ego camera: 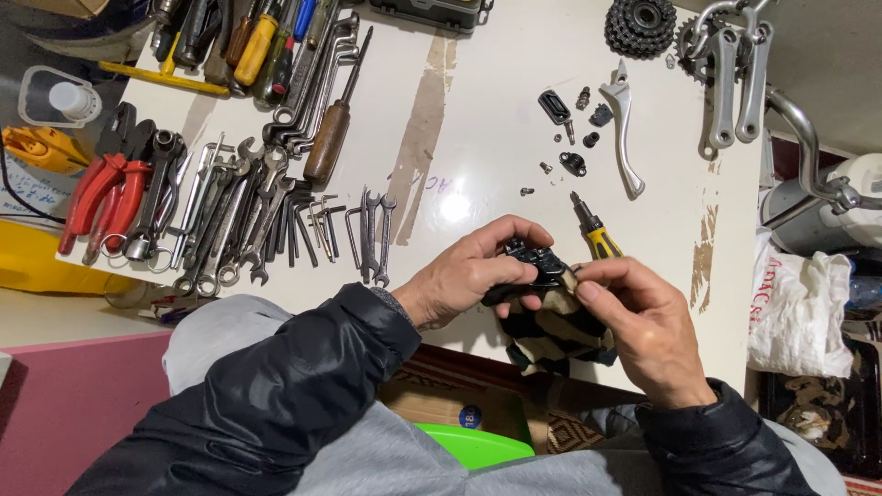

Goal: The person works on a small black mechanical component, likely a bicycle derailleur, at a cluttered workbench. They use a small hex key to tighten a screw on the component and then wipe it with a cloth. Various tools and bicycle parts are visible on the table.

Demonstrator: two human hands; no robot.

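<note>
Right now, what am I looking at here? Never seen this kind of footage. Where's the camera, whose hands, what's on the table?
There is no machine: a person works with two bare hands, filmed by one camera worn on the head and looking down, so the dark sleeves at the bottom are the person's own.

The left hand and right hand together hold a small black bike part, with a dark rag under it. Both hands' fingers close on it.

The white table carries a yellow-handled screwdriver just beyond the hands, a silver brake lever with small black parts and screws beside it, a sprocket cluster and crank arms at the far right, rows of wrenches, red-handled pliers and more screwdrivers on the left.
</note>
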